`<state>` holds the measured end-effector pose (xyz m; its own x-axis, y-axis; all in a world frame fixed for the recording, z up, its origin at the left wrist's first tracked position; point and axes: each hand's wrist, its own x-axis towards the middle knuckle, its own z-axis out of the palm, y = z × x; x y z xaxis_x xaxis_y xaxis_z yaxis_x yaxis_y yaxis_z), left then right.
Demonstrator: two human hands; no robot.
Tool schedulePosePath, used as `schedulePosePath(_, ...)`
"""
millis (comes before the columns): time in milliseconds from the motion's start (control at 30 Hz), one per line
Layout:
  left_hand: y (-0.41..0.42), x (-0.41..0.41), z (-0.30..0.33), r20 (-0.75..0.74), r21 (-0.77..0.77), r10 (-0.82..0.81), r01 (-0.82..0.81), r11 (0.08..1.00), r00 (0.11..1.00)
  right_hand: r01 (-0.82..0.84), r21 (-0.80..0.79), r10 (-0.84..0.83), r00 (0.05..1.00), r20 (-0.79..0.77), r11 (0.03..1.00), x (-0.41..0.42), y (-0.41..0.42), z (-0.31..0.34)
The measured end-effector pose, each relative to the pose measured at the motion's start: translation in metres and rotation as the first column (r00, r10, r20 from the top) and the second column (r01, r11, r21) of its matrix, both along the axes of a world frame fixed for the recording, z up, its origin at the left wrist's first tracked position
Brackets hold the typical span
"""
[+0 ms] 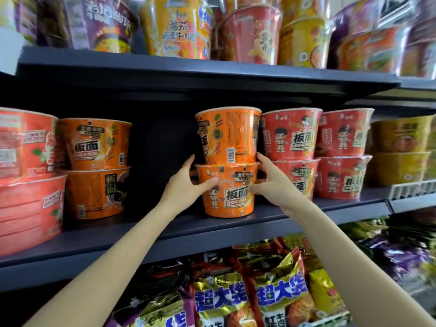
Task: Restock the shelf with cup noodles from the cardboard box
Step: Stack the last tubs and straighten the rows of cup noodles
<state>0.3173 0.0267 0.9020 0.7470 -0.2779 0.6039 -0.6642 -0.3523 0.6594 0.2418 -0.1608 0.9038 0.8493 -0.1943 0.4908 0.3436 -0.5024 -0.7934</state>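
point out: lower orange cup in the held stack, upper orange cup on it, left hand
lower orange cup (232,199): head view, front label.
upper orange cup (227,135): head view, side wall.
left hand (186,185): head view, back of hand.

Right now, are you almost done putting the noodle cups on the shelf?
Partly. One orange stack already stands on the shelf at the left. Both hands, left hand and right hand, grip the lower cup with a top cup on it. A dark gap between the stacks looks unfilled. The box is out of view, so I can't tell how many remain.
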Motion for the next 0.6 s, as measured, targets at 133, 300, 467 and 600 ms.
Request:
schedulePosePath(133,-0.002,-0.003,-0.006,-0.019,-0.027,0.002,-0.003,1.0,1.0,-0.019,0.024,0.019,1.0,0.003,1.0,-0.003,-0.001,-0.004)
schedulePosePath(300,-0.006,-0.004,-0.011,-0.063,-0.1,-0.049,0.042,0.994,0.997,-0.047,0.056,0.046,0.999,0.011,0.997,-0.003,0.001,-0.006)
schedulePosePath(467,-0.007,-0.002,-0.009,-0.094,-0.065,-0.075,0.069,0.995,0.993,-0.058,0.018,0.058,0.998,-0.004,0.998,-0.005,0.004,-0.003)
schedulePosePath(600,-0.001,0.002,0.016,-0.133,-0.305,-0.109,0.064,0.95,0.985,0.236,-0.177,-0.188,0.949,0.252,0.955,-0.015,0.005,0.002)
